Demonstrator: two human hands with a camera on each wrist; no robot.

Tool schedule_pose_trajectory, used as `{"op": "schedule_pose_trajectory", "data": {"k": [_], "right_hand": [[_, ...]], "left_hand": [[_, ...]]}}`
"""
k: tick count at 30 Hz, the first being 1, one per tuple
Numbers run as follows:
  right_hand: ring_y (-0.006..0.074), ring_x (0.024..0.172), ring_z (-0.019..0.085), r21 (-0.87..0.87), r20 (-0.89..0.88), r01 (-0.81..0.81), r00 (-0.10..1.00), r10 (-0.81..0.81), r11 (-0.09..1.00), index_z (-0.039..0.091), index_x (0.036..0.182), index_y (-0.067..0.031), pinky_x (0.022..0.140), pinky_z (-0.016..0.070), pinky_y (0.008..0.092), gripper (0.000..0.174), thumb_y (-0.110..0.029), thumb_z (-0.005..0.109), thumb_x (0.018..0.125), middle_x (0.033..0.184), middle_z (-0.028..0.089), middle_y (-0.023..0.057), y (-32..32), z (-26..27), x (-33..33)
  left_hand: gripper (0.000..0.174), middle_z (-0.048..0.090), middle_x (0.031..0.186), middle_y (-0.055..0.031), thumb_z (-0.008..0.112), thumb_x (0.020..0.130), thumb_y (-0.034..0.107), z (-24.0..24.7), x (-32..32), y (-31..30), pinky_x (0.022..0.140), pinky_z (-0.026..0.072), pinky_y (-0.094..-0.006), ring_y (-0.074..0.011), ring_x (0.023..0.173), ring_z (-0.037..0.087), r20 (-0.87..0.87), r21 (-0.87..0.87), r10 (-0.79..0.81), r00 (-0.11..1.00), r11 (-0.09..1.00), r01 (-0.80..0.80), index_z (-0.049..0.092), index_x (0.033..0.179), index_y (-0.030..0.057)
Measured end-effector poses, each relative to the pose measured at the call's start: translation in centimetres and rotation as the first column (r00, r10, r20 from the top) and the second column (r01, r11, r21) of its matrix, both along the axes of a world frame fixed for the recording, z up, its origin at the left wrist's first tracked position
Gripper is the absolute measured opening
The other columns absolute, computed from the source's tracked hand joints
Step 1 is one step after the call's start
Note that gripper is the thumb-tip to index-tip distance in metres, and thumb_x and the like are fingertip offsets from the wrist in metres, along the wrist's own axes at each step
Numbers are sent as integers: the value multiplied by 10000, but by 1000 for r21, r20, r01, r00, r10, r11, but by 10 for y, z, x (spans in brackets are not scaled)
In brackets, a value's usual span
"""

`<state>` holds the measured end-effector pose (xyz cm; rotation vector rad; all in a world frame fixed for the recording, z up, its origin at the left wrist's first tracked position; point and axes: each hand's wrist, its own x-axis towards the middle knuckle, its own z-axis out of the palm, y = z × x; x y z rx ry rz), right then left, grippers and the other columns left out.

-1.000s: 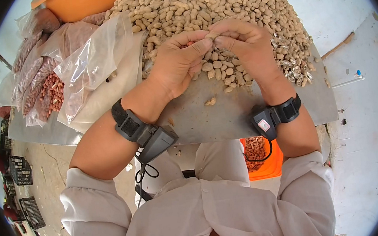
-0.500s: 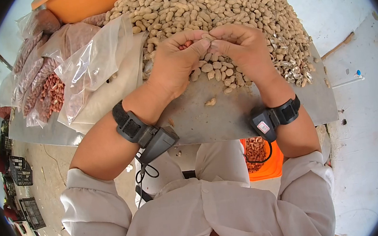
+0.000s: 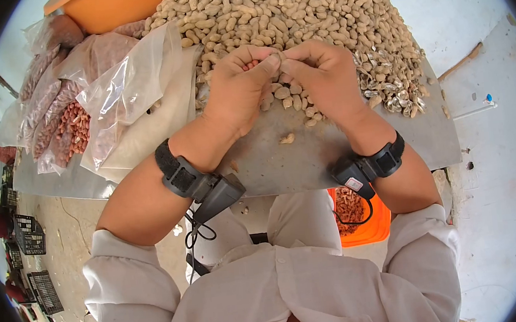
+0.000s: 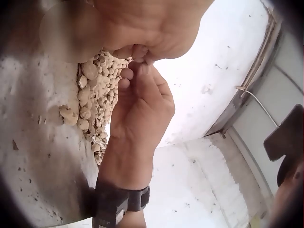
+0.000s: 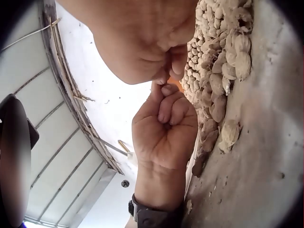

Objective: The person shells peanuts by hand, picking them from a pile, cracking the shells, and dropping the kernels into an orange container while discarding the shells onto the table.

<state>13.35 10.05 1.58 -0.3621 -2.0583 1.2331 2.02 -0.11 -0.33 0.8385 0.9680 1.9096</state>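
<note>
My left hand (image 3: 233, 95) and right hand (image 3: 330, 86) meet fingertip to fingertip in front of the peanut heap (image 3: 281, 10). Between thumb and forefinger, the left hand pinches an unshelled-looking peanut (image 3: 277, 55). The right thumb and forefinger pinch at its other side. Reddish shelled kernels (image 3: 251, 65) show within the curled left fingers. In the left wrist view the right hand (image 4: 142, 109) has its fingers bent in at the tips. From the right wrist, the left hand (image 5: 166, 128) shows curled fingers, and the peanut is hidden there.
Plastic bags (image 3: 121, 93) of red kernels lie at the left, beside an orange basin (image 3: 110, 7). Broken empty shells (image 3: 397, 88) gather at the heap's right edge. One loose peanut (image 3: 287, 139) lies on the metal tabletop (image 3: 277, 168). Below stands an orange container (image 3: 373, 230) with reddish bits.
Both hands have shifted slightly left, still together at the fingertips. The right hand and wrist have turned inward, uncovering more broken shells at the right.
</note>
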Motion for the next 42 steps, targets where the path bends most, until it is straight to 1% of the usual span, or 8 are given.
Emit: {"op": "schedule_pose_trajectory", "data": {"k": [11, 17, 20, 26, 29, 36, 38, 42], "right_hand": [[92, 639, 590, -474, -183, -215, 973, 143, 854, 632, 874, 37, 571, 471, 197, 116, -52, 610, 803, 736, 639, 74, 8, -10, -6], [83, 622, 569, -373, -143, -217, 974, 175, 902, 646, 933, -5, 569, 458, 191, 136, -55, 580, 825, 705, 618, 35, 6, 0, -5], [84, 610, 559, -136, 67, -262, 960, 272, 956, 627, 1010, -24, 570, 459, 195, 188, -48, 559, 837, 725, 612, 27, 12, 10, 1], [111, 626, 587, -531, -223, -363, 932, 286, 766, 573, 1063, 12, 568, 472, 217, 223, -32, 536, 847, 789, 626, 61, 16, -1, -3], [127, 633, 599, -543, -287, -359, 929, 234, 759, 571, 1046, 22, 564, 474, 223, 211, -28, 540, 844, 792, 625, 75, 13, -3, -6], [152, 700, 613, 51, -118, -133, 983, 138, 990, 595, 1014, -11, 620, 490, 241, 214, -25, 587, 800, 824, 625, 71, 14, 0, -4], [165, 725, 615, 390, -74, -25, 996, 58, 920, 620, 969, -31, 634, 491, 250, 206, -9, 605, 765, 822, 627, 70, 10, 3, -3], [205, 746, 615, 469, -134, -23, 986, 97, 883, 640, 898, -43, 651, 494, 272, 198, 20, 616, 712, 843, 626, 89, 9, 0, -8]], "left_hand": [[88, 546, 687, -5, 582, 856, 88, -5, -4, 4, 461, 342, -186, -51, 534, 438, 80, 47, -31, 996, 999, 27, 551, 911, 27], [67, 566, 751, 3, 550, 877, 81, -6, -5, 5, 460, 289, -176, -27, 525, 388, 83, 0, -25, 996, 1000, 25, 576, 926, 43], [84, 562, 764, -7, 544, 879, 81, -7, -8, 3, 459, 281, -178, -29, 526, 379, 40, 4, -127, 991, 992, 127, 573, 941, 32], [123, 541, 739, -1, 531, 888, 92, -3, -5, 4, 449, 269, -182, -28, 515, 349, 123, -23, -100, 987, 994, 104, 575, 975, 18], [97, 548, 736, -38, 542, 865, 44, -3, -6, 5, 419, 273, -186, -55, 499, 381, 214, 12, -105, 971, 994, 105, 548, 958, 17], [113, 528, 719, -37, 443, 891, 67, -3, -12, 9, 416, 266, -182, -55, 485, 350, 332, -8, -183, 925, 980, 197, 535, 924, 9], [125, 519, 708, -37, 423, 888, 79, -1, -11, 8, 414, 261, -184, -57, 478, 334, 393, -30, -165, 905, 981, 192, 527, 872, 11], [169, 439, 669, 1, 439, 885, 124, -1, -10, 8, 403, 225, -189, -55, 468, 289, 464, -60, -176, 868, 972, 229, 482, 746, 39]]}}
